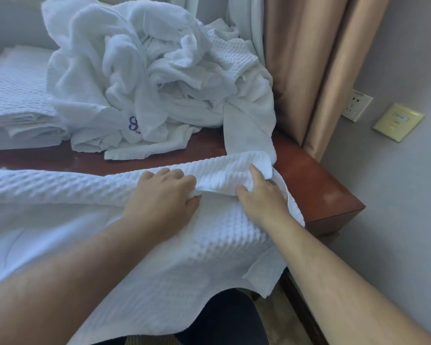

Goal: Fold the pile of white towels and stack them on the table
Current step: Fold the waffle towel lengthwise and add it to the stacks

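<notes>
White waffle towel (90,220) overhangs the table (316,180) edge; both hands' fingers (174,178) pinch its folded far edge.

Two bare forearms in shot, no sleeves, no watch or rings on the left hand (164,195) or right hand (259,195).

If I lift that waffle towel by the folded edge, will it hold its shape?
Probably not: the waffle towel drapes limply over the table edge, so it should sag. Likely grippy, not slippery, given its texture. Both the left hand and right hand pinch it.
</notes>
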A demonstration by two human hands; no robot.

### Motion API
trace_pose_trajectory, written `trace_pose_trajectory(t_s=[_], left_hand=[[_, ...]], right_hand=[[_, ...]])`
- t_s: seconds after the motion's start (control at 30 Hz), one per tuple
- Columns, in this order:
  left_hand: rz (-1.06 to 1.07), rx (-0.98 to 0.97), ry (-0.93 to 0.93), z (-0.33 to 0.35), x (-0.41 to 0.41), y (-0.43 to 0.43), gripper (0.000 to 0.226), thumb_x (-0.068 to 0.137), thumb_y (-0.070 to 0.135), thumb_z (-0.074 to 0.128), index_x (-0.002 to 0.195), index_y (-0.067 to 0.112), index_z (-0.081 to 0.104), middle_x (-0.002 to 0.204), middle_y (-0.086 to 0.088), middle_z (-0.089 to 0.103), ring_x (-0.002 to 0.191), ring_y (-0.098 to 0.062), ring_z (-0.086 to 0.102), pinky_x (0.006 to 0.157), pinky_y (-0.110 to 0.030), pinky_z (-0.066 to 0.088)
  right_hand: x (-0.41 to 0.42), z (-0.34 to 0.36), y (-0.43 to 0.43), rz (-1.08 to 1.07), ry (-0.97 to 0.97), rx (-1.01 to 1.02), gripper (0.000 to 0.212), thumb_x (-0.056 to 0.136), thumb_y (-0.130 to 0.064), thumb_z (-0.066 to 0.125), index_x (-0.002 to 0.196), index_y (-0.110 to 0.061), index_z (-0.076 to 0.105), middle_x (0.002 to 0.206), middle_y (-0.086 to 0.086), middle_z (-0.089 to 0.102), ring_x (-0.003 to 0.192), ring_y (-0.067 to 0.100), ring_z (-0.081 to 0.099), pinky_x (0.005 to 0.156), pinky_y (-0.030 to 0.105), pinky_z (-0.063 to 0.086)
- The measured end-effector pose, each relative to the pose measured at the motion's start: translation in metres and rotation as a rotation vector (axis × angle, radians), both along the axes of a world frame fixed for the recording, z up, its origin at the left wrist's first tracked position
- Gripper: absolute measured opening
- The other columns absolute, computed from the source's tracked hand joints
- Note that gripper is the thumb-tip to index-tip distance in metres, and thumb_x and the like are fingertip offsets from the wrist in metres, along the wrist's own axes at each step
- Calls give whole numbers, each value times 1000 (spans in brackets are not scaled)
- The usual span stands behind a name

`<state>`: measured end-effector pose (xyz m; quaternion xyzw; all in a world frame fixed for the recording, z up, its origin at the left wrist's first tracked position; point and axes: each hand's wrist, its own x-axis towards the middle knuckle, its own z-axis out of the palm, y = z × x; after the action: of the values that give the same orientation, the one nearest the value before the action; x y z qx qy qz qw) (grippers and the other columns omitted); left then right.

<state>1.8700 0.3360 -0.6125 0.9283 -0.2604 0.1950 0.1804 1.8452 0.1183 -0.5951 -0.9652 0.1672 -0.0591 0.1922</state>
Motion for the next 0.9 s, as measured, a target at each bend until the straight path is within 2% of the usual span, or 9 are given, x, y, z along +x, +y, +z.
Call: trace_pose_trajectory(t_s=[0.1, 0.23, 0.33, 0.43, 0.53, 0.57, 0.63, 0.73, 0.9], left_hand=[[-20, 26, -18, 4, 4, 4, 31, 95, 45, 54, 75, 23, 46, 75, 7, 48, 82, -23, 52, 76, -39, 37], [-4, 64, -4, 7, 2, 2, 28, 96, 46, 50, 79, 23, 47, 79, 6, 51, 86, -24, 53, 77, -38, 35], [86, 160, 8, 7, -3, -3, 28, 98, 51, 44, 87, 26, 47, 85, 7, 47, 88, -22, 47, 77, -37, 28], [191, 133, 80, 3, -14, -14, 29, 99, 50, 42, 88, 25, 49, 87, 6, 46, 88, -21, 37, 78, -37, 26], [144, 2, 80, 2, -21, -14, 27, 98, 46, 45, 86, 23, 50, 85, 5, 48, 88, -22, 40, 78, -37, 27], [100, -40, 59, 3, -22, -12, 27, 98, 44, 48, 84, 21, 49, 82, 4, 48, 86, -23, 42, 77, -37, 28], [-5, -108, -35, 6, -25, -8, 29, 98, 37, 55, 80, 15, 47, 75, 1, 49, 77, -26, 47, 72, -39, 33], [-165, -130, -215, 12, -32, -8, 33, 94, 27, 64, 73, 12, 44, 64, -4, 48, 60, -32, 47, 57, -38, 36], [-363, -56, -240, 10, -34, -6, 25, 88, 36, 73, 79, 14, 64, 64, 1, 56, 55, -26, 54, 46, -35, 41]], right_hand=[[-11, -4, -17, 92, 95, -102, 66, 100, -58, 29, 159, -35, 12, 152, 8, 46, 150, 31, 21, 120, 55, 19], [-14, 0, -26, -211, 293, -174, 80, 90, -78, 14, 159, -38, 7, 168, 6, 14, 152, 45, 4, 115, 71, 5], [-7, 3, -16, -358, 279, -139, 77, 99, -63, 18, 162, -20, 8, 169, 12, 7, 153, 45, 0, 117, 70, 1], [3, 9, 7, -345, 253, -262, 67, 100, -31, 43, 158, -6, 20, 166, 20, 12, 152, 45, 8, 120, 62, 9], [8, 10, 25, -294, 50, -93, 43, 93, -21, 54, 133, -5, 51, 147, 17, 42, 124, 35, 50, 100, 46, 47], [8, 9, 26, -302, -58, -18, 35, 94, -22, 54, 125, -7, 56, 138, 14, 50, 114, 31, 56, 93, 44, 51], [4, 4, 25, -315, -286, 121, 38, 96, -23, 54, 130, -7, 55, 136, 10, 55, 119, 30, 56, 98, 41, 47], [-3, 3, 12, -413, -632, 441, 56, 98, -16, 54, 151, -8, 40, 152, 8, 45, 141, 23, 41, 102, 15, 25], [-6, 1, 5, -537, -797, 660, 63, 95, 4, 41, 156, -12, 36, 158, 4, 39, 145, 17, 36, 95, 6, 25]])
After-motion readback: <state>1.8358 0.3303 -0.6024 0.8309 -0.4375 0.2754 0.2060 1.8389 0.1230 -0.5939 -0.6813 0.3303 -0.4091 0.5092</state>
